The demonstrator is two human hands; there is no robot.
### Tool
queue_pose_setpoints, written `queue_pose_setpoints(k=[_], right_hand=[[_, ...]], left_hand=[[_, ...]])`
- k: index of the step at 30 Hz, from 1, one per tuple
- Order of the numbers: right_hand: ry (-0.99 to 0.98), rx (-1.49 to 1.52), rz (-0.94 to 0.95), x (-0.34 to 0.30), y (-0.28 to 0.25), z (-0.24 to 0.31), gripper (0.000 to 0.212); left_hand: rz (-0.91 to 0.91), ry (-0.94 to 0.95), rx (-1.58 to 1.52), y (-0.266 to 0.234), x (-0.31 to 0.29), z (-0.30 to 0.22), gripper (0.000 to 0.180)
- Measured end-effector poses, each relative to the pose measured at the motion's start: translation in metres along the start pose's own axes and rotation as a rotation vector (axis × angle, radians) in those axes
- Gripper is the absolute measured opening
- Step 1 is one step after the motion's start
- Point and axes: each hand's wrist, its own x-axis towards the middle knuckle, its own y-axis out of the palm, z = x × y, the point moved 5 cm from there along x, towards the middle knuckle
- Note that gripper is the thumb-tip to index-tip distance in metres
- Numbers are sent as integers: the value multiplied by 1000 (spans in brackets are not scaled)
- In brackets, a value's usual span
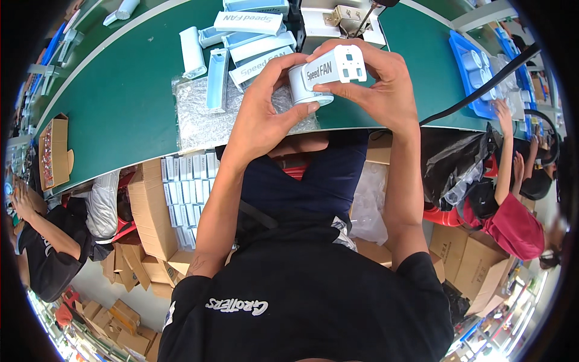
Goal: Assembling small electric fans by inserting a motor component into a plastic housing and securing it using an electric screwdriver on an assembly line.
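Note:
Between my hands, over the near edge of the green table (pixel 129 96), is a pale-blue round fan housing (pixel 300 90) against a rectangular handle shell (pixel 330 67) with dark lettering and square cut-outs at its end. Whether the two are joined cannot be told. My left hand (pixel 262 111) is closed round the housing's left side, thumb at its lower rim. With fingers and thumb, my right hand (pixel 389 78) grips the handle shell from the right. Left of my hands, several similar light-blue shells (pixel 250 24) lie in a pile, partly on clear bubble wrap (pixel 196 117).
Behind my hands stands a metal fixture (pixel 347 21) with a rod. A blue tray (pixel 464 66) of round parts sits at right, near a black cable (pixel 482 87). Below the table is a carton (pixel 148 208) beside rows of shells (pixel 190 187). Other people (pixel 506 223) work on both sides.

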Motion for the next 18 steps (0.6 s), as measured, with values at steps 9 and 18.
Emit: queue_pose_setpoints(k=[9, 18], right_hand=[[84, -122, 19, -14, -6, 9, 52], [-61, 198, -465, 62, -52, 54, 53]], left_hand=[[-11, 92, 221, 10, -1, -12, 62], [-99, 112, 268, 10, -12, -32, 60]])
